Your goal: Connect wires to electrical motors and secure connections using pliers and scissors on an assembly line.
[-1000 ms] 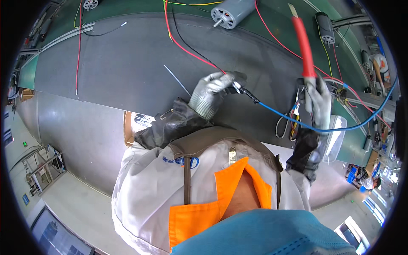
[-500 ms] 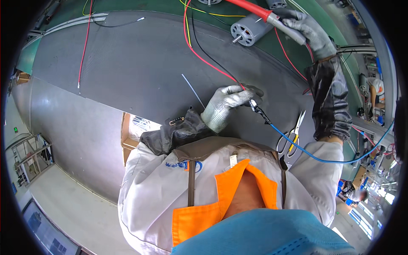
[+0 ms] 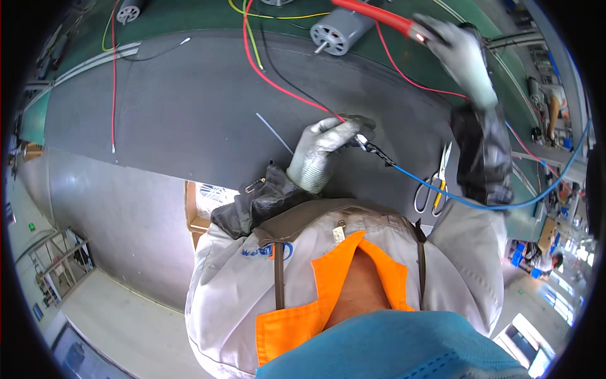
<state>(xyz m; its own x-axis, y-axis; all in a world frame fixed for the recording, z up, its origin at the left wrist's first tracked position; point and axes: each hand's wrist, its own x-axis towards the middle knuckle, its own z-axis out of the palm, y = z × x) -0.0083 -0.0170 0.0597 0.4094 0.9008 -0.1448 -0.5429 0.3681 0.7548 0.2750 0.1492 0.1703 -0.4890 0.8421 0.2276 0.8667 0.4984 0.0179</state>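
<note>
My left hand (image 3: 325,148), in a grey-white glove, is closed around the ends of a red wire (image 3: 287,95) and a thin black wire (image 3: 300,85). Beside its fingertips, a black-taped section (image 3: 377,151) leads into a blue cable (image 3: 454,197), which curves away to the right. At the upper right my gloved right hand (image 3: 459,60), smeared by motion, grips the grey end of a long red tool handle (image 3: 379,16). The rest of that tool lies beyond the upper edge. Scissors (image 3: 434,183) with white and yellow on their handles lie right of my left hand.
A grey motor (image 3: 341,31) with a protruding shaft sits near the tool handle; another motor (image 3: 128,12) is at the far left. A thin pale tube (image 3: 273,131) lies beside my left wrist. Loose wires cross the dark tabletop (image 3: 189,101). Below its edge stands a cardboard box (image 3: 197,211).
The bench has shifted leftward and slightly upward in view. Relative to the motor, the red tool handle and my right hand are farther right. My left hand keeps its grip on the wires.
</note>
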